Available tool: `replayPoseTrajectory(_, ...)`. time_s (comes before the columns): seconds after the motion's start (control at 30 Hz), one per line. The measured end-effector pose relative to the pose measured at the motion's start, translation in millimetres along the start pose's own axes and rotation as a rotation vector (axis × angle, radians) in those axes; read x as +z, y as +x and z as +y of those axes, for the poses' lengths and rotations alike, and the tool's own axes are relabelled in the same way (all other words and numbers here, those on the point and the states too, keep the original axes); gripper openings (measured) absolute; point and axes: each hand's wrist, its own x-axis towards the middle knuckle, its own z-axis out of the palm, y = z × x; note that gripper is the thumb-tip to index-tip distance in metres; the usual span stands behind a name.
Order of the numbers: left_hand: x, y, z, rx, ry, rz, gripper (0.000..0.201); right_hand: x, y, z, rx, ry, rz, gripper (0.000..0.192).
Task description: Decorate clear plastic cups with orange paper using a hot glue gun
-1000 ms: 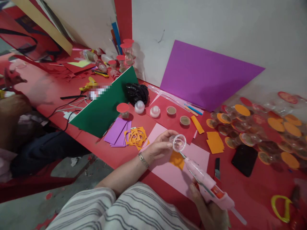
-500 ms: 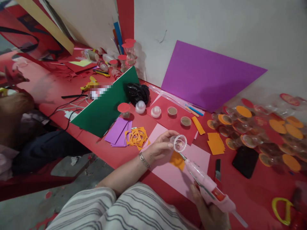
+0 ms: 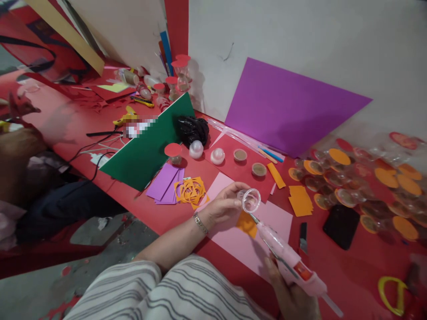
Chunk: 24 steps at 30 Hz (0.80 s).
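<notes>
Between the fingers and thumb of my left hand (image 3: 230, 202) is a small clear plastic cup (image 3: 251, 201), its round rim tilted toward me. My right hand (image 3: 290, 289) is wrapped round the handle of a pink glue gun (image 3: 283, 253). The gun's metal nozzle meets the cup's lower rim, or comes very close; I cannot tell which. A clear glue stick (image 3: 332, 306) pokes out of the gun's back end. Below the cup lie an orange paper piece (image 3: 246, 224) and a pink sheet (image 3: 233, 242).
Filled cups (image 3: 259, 170) and clear domes (image 3: 218, 155) stand behind. Many orange-topped cups (image 3: 336, 178) crowd the right, near a black phone-like slab (image 3: 342, 226), a cutter knife (image 3: 303, 238) and yellow-handled scissors (image 3: 392, 295). A green board (image 3: 147, 151) stands at left. Another person's arm (image 3: 20, 151) is beyond.
Almost nothing differs. The whole view has shifted slightly, while the cup and the glue gun keep nearly the same position against each other.
</notes>
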Motion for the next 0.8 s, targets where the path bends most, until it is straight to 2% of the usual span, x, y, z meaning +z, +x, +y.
replayPoseTrajectory(0.2, 1.8, 0, 0, 0.014, -0.015, -0.006, 0.042, -3, 8, -8, 0.004, 0.035, -0.022, 0.042)
replayPoseTrajectory(0.4, -0.2, 0, -1, 0.006, -0.004, -0.020, 0.042, 2, 9, -16, 0.041, 0.063, 0.010, 0.035)
replayPoseTrajectory(0.53, -3.1, 1, -2, -0.002, 0.010, -0.019, 0.043, 5, 5, -16, 0.058, 0.061, 0.022, 0.036)
replayPoseTrajectory(0.8, -2.2, 1, -4, -0.021, 0.023, -0.054, 0.045, 1, 5, -11, -0.004, 0.006, 0.046, 0.037)
